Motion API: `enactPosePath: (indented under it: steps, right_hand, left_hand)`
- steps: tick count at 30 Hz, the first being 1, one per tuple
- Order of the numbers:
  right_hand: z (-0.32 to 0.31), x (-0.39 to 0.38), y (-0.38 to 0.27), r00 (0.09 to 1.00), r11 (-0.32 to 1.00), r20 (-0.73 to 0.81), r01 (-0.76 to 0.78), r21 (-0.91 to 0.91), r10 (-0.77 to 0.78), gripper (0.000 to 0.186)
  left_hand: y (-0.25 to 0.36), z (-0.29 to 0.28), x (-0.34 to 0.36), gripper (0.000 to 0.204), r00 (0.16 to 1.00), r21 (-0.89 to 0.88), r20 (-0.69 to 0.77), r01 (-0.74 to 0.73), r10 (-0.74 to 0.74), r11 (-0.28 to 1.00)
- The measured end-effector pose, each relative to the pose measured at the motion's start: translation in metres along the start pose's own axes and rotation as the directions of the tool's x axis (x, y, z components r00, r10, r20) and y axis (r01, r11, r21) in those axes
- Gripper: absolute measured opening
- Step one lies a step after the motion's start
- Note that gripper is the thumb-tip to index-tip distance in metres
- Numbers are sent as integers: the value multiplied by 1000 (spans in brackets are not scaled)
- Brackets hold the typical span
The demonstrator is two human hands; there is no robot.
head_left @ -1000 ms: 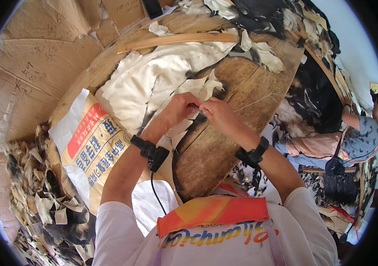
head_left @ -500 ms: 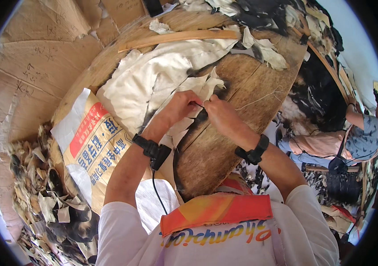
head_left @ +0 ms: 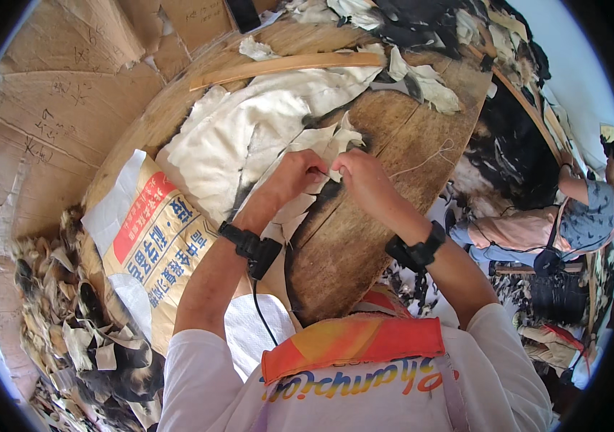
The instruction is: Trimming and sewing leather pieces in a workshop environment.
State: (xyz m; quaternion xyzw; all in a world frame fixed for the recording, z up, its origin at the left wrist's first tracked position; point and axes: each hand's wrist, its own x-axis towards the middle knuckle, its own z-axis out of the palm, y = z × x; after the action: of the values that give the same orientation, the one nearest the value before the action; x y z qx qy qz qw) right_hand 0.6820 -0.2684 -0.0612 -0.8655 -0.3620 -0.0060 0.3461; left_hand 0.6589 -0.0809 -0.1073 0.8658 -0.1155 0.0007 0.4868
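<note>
My left hand (head_left: 296, 173) and my right hand (head_left: 361, 175) are closed close together over the edge of a cream hide piece (head_left: 344, 137) with dark fur edging. My left fingertips pinch the hide; what my right fingertips pinch is too small to make out. A larger cream hide (head_left: 228, 126) lies beyond them on a worn wooden board (head_left: 343, 263). A loose pale thread (head_left: 442, 149) curls on the board to the right. A printed paper sack (head_left: 149, 252) lies to the left.
A wooden strip (head_left: 285, 65) crosses the board's back. Cardboard (head_left: 62, 101), a black phone (head_left: 244, 14) and heaped fur scraps (head_left: 84, 309) surround it. At right, a co-worker (head_left: 573, 216) in a blue patterned sleeve works among black-and-white hides (head_left: 498, 144).
My right hand has shifted slightly right, with a small gap now showing between it and my left hand. The co-worker's arm has moved slightly.
</note>
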Motion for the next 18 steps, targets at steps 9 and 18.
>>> enactPosePath:
  steps: [9,18]
  right_hand:
    - [26,-4,12,996,997,36,-79,-7,79,16]
    - [32,-4,13,995,995,-28,-93,31,93,13]
  left_hand:
    - [1,-1,2,17,994,106,9,-107,106,989]
    - [3,0,3,13,979,151,4,-200,202,968]
